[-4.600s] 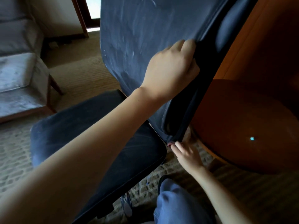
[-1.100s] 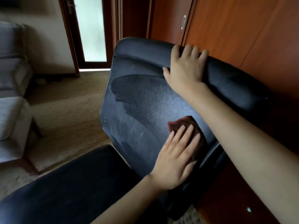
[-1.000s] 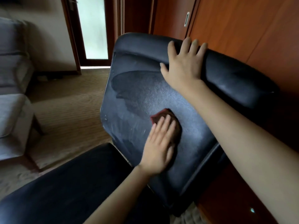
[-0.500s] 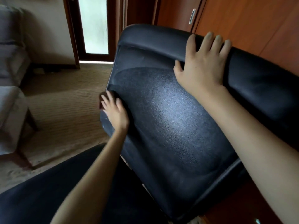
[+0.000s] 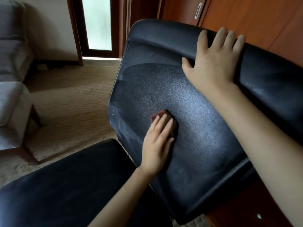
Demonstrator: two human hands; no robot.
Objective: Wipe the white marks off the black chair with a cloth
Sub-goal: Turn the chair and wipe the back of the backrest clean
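The black chair's backrest fills the middle of the head view, its seat at lower left. My left hand presses a dark red cloth flat against the lower left of the backrest, fingers straight. The cloth shows only above my fingertips. My right hand rests with spread fingers on the padded top of the backrest. Faint white marks remain along the backrest's left edge. The middle of the backrest looks dark and wiped.
A wooden cabinet stands close behind the chair on the right. A grey upholstered seat with wooden legs is at the left. Carpet lies between them, with a glazed door at the back.
My left hand has slid the cloth from the backrest's left edge back toward the middle and lower. My right hand stays on the top of the backrest.
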